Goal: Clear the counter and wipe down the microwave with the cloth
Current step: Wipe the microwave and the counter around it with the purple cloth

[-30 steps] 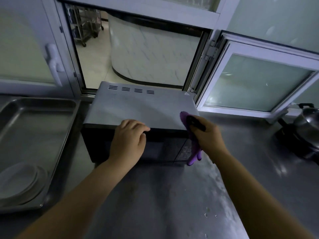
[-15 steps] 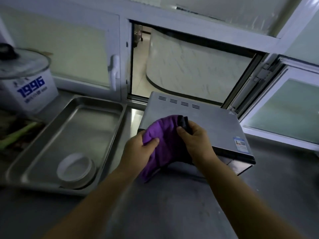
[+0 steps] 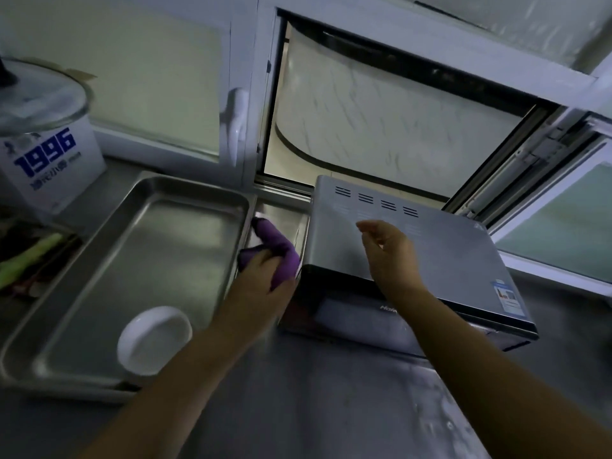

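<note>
Right hand [image 3: 389, 256] has released purple cloth [image 3: 276, 250], fingers relaxed over grey metal microwave [image 3: 430, 246]; left hand [image 3: 265, 279] grips cloth, long axis running away, beyond fingers.

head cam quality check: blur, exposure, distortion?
Head view: dim and bluish indoors, the open window hatch brightest; motion blur smears the left hand gripping the purple cloth and the white round bowl; wide-angle bends the window frames; soft glare on the steel tray; grey microwave fairly sharp.
</note>
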